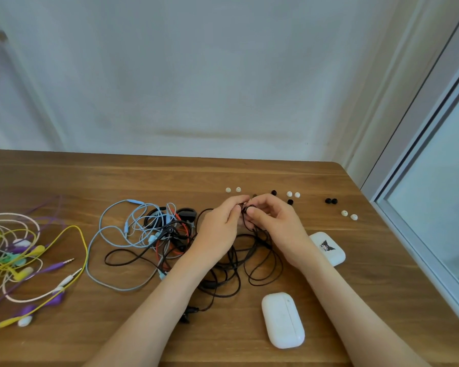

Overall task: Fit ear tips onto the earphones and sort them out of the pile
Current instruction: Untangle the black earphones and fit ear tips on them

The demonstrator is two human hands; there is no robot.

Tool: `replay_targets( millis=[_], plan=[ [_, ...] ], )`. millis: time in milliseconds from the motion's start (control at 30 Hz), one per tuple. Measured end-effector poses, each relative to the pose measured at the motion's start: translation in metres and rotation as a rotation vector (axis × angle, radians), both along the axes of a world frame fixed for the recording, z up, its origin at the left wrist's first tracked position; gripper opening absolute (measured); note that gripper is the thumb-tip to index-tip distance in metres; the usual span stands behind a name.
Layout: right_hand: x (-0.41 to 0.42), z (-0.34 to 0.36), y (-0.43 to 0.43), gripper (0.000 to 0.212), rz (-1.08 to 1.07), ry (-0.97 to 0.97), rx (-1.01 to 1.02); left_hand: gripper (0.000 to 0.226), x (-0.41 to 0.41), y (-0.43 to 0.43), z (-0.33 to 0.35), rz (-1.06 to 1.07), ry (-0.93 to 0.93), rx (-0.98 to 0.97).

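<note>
The left hand [219, 227] and the right hand [274, 222] are brought together above the table [355, 287], fingertips meeting. Both pinch the same small black earbud [244, 207], the left from its side and the right with its thumb pressed over the front. Whether a tip already sits under that thumb is too small to tell.

From the pinch the black cable [249, 260] drops back toward the person and lies in loose loops between the two wrists, so its long axis runs from the fingertips straight back to the body.

The loose ear tips [290, 202] lie scattered in a row just beyond the hands and off to the right — black and white ones in pairs. They are nearer the right hand, which looks the better placed to fetch the next one.

To the left of the left hand sits the tangled pile [157, 234] of blue, red and black earphones. Well apart at the far left is a separate bunch of coloured earphones [19, 255]. Two white charging cases [282, 320] lie near the right forearm.
</note>
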State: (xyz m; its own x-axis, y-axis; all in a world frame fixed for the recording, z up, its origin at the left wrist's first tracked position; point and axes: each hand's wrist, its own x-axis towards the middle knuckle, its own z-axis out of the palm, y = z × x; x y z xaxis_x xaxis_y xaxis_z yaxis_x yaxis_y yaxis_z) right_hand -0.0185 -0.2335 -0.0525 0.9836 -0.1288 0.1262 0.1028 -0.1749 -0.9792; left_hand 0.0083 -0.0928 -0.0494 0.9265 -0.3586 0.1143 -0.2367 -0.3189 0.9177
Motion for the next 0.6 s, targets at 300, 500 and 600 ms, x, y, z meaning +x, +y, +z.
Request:
replay_targets(
  millis=[300, 500, 600],
  plan=[
    [0.0006, 0.0013, -0.0002, 0.010, -0.117, -0.049, 0.145, 0.023, -0.0008, 0.0010, 0.0027, 0.076, -0.010, -0.160],
    [-0.0004, 0.0035, -0.0001, 0.022, -0.064, -0.083, 0.080, 0.016, -0.0011, 0.0020, 0.0034, 0.082, -0.048, -0.121],
    [-0.0011, 0.0029, 0.0018, 0.024, -0.050, -0.101, 0.039, 0.017, -0.0024, 0.0020, 0.0039, 0.080, -0.092, -0.060]
  ],
)
